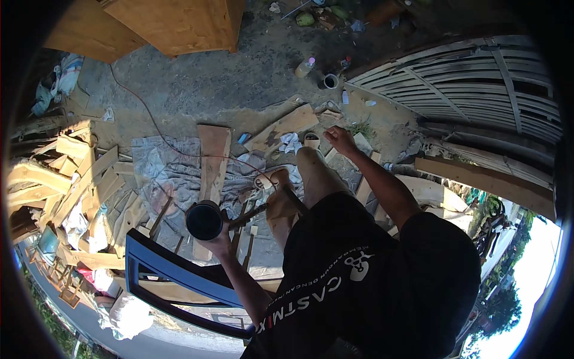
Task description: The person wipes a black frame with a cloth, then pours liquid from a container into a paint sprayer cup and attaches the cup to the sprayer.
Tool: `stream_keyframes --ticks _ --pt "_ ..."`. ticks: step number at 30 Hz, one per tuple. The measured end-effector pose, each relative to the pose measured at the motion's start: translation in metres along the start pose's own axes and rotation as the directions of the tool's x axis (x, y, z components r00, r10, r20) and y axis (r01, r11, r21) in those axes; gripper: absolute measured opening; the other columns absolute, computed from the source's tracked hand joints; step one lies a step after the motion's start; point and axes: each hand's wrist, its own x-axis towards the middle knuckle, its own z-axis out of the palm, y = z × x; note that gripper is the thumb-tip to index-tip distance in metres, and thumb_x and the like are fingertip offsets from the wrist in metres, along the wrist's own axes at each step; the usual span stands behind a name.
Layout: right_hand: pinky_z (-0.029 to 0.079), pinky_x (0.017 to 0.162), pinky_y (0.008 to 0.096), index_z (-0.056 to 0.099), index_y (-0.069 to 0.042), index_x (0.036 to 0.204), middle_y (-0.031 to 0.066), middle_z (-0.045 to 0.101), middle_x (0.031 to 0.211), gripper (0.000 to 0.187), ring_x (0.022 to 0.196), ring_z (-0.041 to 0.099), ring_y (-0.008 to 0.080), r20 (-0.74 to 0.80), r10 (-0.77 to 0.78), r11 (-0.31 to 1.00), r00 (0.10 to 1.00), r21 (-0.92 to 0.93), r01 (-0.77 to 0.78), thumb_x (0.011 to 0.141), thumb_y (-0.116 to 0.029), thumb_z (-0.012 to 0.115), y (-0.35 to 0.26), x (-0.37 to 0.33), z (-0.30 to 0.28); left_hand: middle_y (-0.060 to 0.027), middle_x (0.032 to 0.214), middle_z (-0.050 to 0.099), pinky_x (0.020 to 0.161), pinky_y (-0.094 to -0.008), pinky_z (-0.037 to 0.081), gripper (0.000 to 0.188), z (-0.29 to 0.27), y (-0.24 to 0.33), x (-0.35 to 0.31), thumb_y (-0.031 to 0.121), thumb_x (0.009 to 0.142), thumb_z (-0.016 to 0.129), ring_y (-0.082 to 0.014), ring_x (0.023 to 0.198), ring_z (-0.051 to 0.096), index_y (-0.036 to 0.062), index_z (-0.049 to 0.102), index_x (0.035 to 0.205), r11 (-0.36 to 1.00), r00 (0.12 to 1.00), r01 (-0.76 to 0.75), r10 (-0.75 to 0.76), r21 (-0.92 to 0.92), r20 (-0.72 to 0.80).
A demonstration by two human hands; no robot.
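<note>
Ground (179, 90) lies beneath a dark container (204, 221) in the left grip (220, 242).

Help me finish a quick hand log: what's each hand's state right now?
Left hand: holding a dark, round, open-topped container.
Right hand: loosely closed, nothing visible in it.
</note>
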Motion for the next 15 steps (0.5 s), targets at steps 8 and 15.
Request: stream_keyframes --ticks 8,15 --pt "0.058 0.084 0.0431 0.07 -0.007 0.12 0.0172 0.078 0.094 0.054 0.093 0.076 0.033 -0.092 0.275 0.957 0.957 -0.07 -0.282 0.086 -0.048 0.08 0.199 0.096 -0.006 -0.0136 0.123 0.066 0.1 -0.037 0.053 0.08 0.179 -0.047 0.022 0.009 0.07 0.094 -0.0225 0.11 0.067 -0.0025 0.053 0.138 0.993 0.964 -0.046 0.017 0.104 0.267" --pt "0.052 0.1 0.0479 0.044 -0.003 0.148 0.0263 0.062 0.135 0.101 0.122 0.064 0.0383 -0.195 0.239 0.955 0.951 0.225 -0.194 0.074 -0.056 0.089 0.279 0.239 0.057 -0.0092 0.127 0.061 0.103 -0.037 0.05 0.091 0.347 -0.166 0.031 0.003 0.057 0.091 -0.0215 0.114 0.062 0.0025 0.051 0.138 0.986 0.913 0.073 -0.126 0.147 0.389"
